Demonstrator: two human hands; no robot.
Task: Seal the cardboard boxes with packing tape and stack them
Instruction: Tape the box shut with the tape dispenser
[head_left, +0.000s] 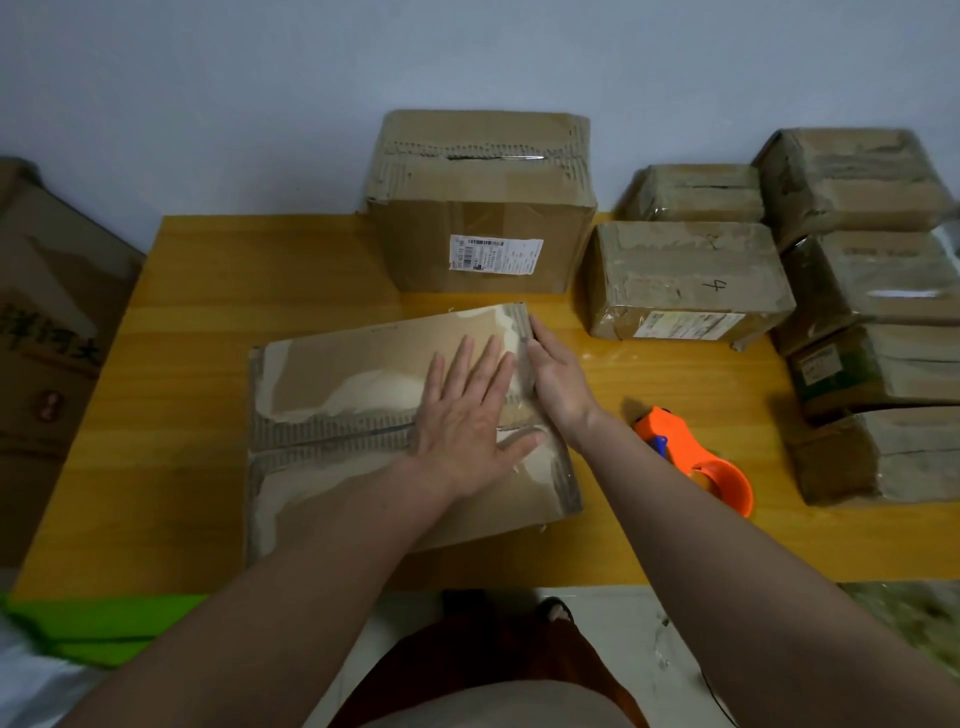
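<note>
A worn cardboard box (395, 431) lies flat near the middle of the yellow tabletop (218, 270), flaps closed, centre seam running left to right; left hand (467, 415) lies flat on the box top at its right part, fingers straight and spread, palm down over the seam; right hand (556, 379) rests against the right edge of the same box, fingers straight and together along the side, not curled round anything; the two hands sit just beside each other. Orange tape dispenser (696, 457) lies on the tabletop right of the box, near the right forearm, untouched. Large box with a white label (483, 202) stands at the far edge, behind the flat box, its top seam showing a dark gap. Box marked "4" (685, 280) sits to the right of it, wrapped in glossy tape; small taped box (696, 192) behind that; a stack of taped boxes (878, 312) fills the right edge, several high. Big printed carton (47, 332) stands off the tabletop at left. Green cloth (98, 623) at the near left corner.
</note>
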